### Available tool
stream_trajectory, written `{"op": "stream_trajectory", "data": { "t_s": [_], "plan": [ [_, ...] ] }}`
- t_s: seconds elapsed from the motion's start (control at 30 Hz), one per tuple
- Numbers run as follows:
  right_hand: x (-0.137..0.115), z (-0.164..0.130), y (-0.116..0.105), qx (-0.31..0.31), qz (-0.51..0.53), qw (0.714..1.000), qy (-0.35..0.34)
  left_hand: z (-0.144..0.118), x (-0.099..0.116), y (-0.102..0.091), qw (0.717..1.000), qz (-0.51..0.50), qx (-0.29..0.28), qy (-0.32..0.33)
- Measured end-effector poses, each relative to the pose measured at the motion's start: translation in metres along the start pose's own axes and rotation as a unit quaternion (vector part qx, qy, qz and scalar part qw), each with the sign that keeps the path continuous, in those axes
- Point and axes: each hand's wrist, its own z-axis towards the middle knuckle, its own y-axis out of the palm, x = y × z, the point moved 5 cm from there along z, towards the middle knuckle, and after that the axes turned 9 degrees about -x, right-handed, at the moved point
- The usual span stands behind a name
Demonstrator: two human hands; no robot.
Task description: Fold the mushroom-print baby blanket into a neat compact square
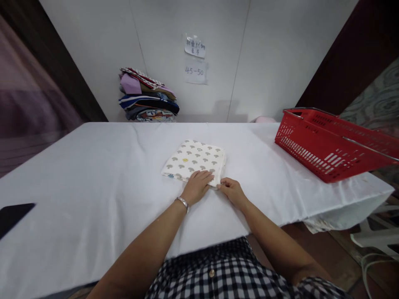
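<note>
A folded white cloth [195, 158] printed with grey mushroom-like shapes, plus a few coloured ones, lies flat in the middle of the table. My left hand [197, 186] rests on its near edge, fingers stretched out over the fabric, with a silver bracelet on the wrist. At the cloth's near right corner, my right hand [233, 192] has its fingers closed in a pinch on the edge. The fingertips partly hide the bit of fabric between them.
A white tablecloth covers the table [131, 216]. A red plastic basket [324, 145] with metal handles stands at the right. Folded textiles [149, 97] are piled at the back left against the wall. A dark flat object [14, 216] lies at the left edge. Paper signs [195, 71] hang on the wall.
</note>
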Motion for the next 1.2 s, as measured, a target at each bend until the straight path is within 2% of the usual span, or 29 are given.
{"op": "stream_trajectory", "data": {
  "t_s": [0.23, 0.43, 0.5, 0.63, 0.7, 0.8, 0.97, 1.2],
  "plan": [
    [-0.002, -0.002, -0.002, 0.003, -0.026, 1.000, -0.004, -0.004, -0.001, -0.007, 0.999, -0.022, 0.017, 0.015],
    [-0.011, 0.003, -0.009, -0.029, -0.026, 0.999, -0.020, -0.003, 0.019, -0.004, 1.000, 0.015, 0.002, 0.008],
    [-0.011, 0.017, -0.020, -0.017, -0.008, 1.000, -0.019, -0.001, 0.025, 0.002, 0.999, 0.026, -0.017, 0.014],
    [-0.006, 0.061, -0.061, 0.106, -0.009, 0.994, -0.006, 0.000, 0.026, 0.006, 0.999, 0.030, -0.026, 0.016],
    [-0.003, 0.086, -0.078, 0.148, -0.022, 0.989, 0.005, 0.000, 0.026, 0.005, 0.999, 0.028, -0.023, 0.015],
    [0.003, 0.118, -0.091, 0.168, -0.039, 0.985, 0.015, -0.001, 0.026, 0.002, 0.999, 0.024, -0.023, 0.015],
    [0.007, 0.150, -0.095, 0.135, -0.065, 0.989, 0.001, -0.002, 0.027, 0.001, 1.000, 0.009, -0.024, 0.016],
    [0.004, 0.166, -0.097, 0.069, -0.088, 0.993, -0.024, -0.001, 0.028, -0.001, 0.999, -0.012, -0.028, 0.010]
  ]
}}
